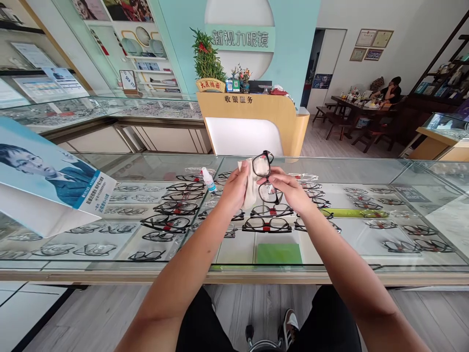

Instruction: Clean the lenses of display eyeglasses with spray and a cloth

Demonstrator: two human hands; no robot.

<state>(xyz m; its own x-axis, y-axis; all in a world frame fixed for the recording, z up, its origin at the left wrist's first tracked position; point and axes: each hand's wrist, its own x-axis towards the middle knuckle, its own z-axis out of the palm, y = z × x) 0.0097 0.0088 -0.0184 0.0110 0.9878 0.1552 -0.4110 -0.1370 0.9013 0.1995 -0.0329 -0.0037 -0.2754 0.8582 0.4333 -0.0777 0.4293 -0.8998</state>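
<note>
Above the glass counter, my right hand [287, 188] is closed on a pair of black-framed eyeglasses [262, 164], turned so that one lens sits above the other. My left hand [236, 187] grips a cream-coloured cloth [250, 188], which hangs down close beside the glasses. Whether the cloth touches a lens I cannot tell. A small white spray bottle [208, 179] with a pink-and-blue label stands on the counter to the left of my left hand. Part of each hand's fingers is hidden behind what it holds.
Rows of eyeglasses [172, 209] lie inside the glass display counter [234, 269]. A large folded advertising card [84, 195] stands on its left. Beyond are a wooden cashier desk [252, 105] and a seated person [392, 91] at a dark table.
</note>
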